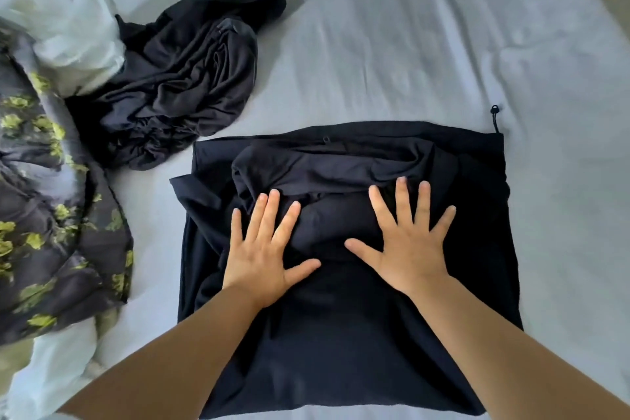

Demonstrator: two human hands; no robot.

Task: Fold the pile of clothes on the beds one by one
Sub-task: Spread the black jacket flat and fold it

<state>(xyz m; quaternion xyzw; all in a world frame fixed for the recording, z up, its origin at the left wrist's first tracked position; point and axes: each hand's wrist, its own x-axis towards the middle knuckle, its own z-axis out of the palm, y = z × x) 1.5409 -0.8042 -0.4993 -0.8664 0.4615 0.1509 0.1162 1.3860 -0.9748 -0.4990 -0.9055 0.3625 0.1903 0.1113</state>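
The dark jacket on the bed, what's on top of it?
Both hands lie flat on the dark jacket: left hand, right hand. The cloth beneath them is hidden.

No text, label, brand, number or sign can be read anywhere in the head view.
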